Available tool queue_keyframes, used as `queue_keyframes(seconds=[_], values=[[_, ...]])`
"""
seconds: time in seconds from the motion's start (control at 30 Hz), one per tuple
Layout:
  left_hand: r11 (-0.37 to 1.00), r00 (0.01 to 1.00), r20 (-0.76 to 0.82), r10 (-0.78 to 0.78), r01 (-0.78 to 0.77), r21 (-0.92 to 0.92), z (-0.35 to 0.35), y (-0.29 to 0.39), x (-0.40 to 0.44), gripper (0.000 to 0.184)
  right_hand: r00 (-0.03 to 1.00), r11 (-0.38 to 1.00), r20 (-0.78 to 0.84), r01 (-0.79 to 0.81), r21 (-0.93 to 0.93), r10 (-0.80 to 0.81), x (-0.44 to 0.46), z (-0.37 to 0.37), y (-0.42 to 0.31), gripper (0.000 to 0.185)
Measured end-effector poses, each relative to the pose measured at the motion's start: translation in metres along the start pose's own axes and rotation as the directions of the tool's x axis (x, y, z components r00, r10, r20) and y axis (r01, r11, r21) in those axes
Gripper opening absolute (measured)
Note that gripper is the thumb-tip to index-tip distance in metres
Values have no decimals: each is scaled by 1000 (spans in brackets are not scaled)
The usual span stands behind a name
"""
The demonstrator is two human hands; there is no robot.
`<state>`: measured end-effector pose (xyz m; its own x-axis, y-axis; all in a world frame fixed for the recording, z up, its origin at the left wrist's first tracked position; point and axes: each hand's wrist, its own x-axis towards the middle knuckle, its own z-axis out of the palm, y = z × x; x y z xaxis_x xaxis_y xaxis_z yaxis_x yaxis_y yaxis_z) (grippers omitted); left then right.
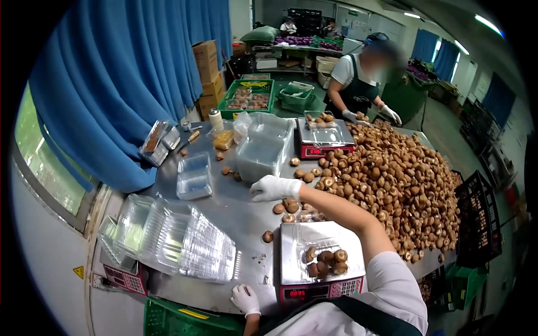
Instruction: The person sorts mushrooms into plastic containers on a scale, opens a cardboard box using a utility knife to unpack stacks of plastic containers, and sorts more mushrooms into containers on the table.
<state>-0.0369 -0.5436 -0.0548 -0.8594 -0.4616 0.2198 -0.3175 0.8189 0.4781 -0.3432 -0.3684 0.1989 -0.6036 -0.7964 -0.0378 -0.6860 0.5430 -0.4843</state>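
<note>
My right hand (pixel 276 189), in a white glove, reaches over the metal table with its fingers apart, holding nothing. It is just left of several loose mushrooms (pixel 287 205) and below a stack of clear deep trays (pixel 260 152). My left hand (pixel 245 299), also gloved, rests empty at the table's near edge with its fingers apart. Between my right arm and the near edge, a scale (pixel 291 255) bears a clear tray with several mushrooms (pixel 325 263); its red display seems to read 0095. A large mushroom pile (pixel 392 185) lies to the right.
Stacked clear lids (pixel 193 243) lie at the left, beside another scale (pixel 126 279). Two-compartment clear trays (pixel 194 176) sit above them. Across the table, a co-worker (pixel 358 84) with gloved hands stands behind a red scale (pixel 326 150). A green crate (pixel 246 98) is beyond the table.
</note>
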Motion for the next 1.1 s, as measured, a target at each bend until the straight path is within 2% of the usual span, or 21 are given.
queue_keyframes(seconds=[0.07,0.13,0.17,0.23,0.3,0.33,0.4,0.43,0.53,0.6,0.67,0.73,0.77,0.8,0.83,0.9,0.93,0.97,1.0,1.03,1.1], values=[[1000,1000,4,-10,10,0,3,-3,-2,13,1000,1000,-15,-23,0,23,-45,-8,-2,41],[999,999,-18,-28,28,-17,2,-2,-1,13,994,993,-32,-101,53,103,-95,-18,-12,40],[999,999,-16,-32,32,-33,6,-6,-2,13,984,980,21,-178,83,177,-119,-29,-23,40],[999,1000,-3,-30,30,-43,3,-5,-1,13,981,986,-105,-156,56,161,-164,-20,-8,40],[998,1000,-2,-16,16,-56,2,-6,0,11,947,947,-66,-309,87,315,-211,-22,-12,42],[998,1000,4,-15,15,-54,4,-7,-1,11,930,935,-135,-324,144,342,-235,-15,-7,42],[994,999,-5,-46,46,-98,10,-11,-1,10,897,909,-171,-382,167,408,-282,-11,-11,42],[962,999,-25,-34,26,-271,17,-17,1,8,862,870,-165,-441,221,479,-306,-6,-12,42],[914,996,-80,-45,9,-406,-4,20,-2,7,764,750,-125,-566,342,633,-369,2,-20,42],[904,996,-60,-65,33,-427,-12,43,-5,8,733,725,-170,-558,404,658,-411,23,-10,43],[849,989,-124,-76,-1,-528,-22,70,-9,11,682,640,-139,-568,517,718,-451,43,-2,43],[785,989,-118,-85,-6,-620,-22,90,-14,16,604,492,-14,-636,595,797,-484,49,-10,48],[775,992,-99,-78,-2,-632,-26,106,-18,17,635,580,-107,-608,542,765,-503,60,-4,48],[766,994,-80,-71,3,-642,-34,126,-22,18,619,535,-73,-607,588,782,-521,72,3,49],[767,995,-81,-65,-2,-641,-39,144,-25,18,584,476,-38,-621,622,811,-538,82,4,48],[838,955,-176,239,-294,-459,-48,178,-30,27,545,383,-4,-584,716,838,-565,106,9,45],[840,954,-175,241,-296,-455,-54,196,-34,27,541,348,-6,-531,772,841,-577,120,15,43],[867,932,-136,335,-361,-344,-59,216,-39,33,535,393,-55,-543,742,843,-584,120,8,39],[874,903,-85,421,-428,-230,-61,231,-42,39,503,355,-51,-531,769,863,-591,131,10,38],[862,891,-10,455,-443,-246,-59,240,-44,51,515,393,-94,-511,764,852,-598,143,15,35],[849,842,116,526,-515,-115,-48,248,-48,56,543,458,-171,-451,766,822,-606,165,25,32]])
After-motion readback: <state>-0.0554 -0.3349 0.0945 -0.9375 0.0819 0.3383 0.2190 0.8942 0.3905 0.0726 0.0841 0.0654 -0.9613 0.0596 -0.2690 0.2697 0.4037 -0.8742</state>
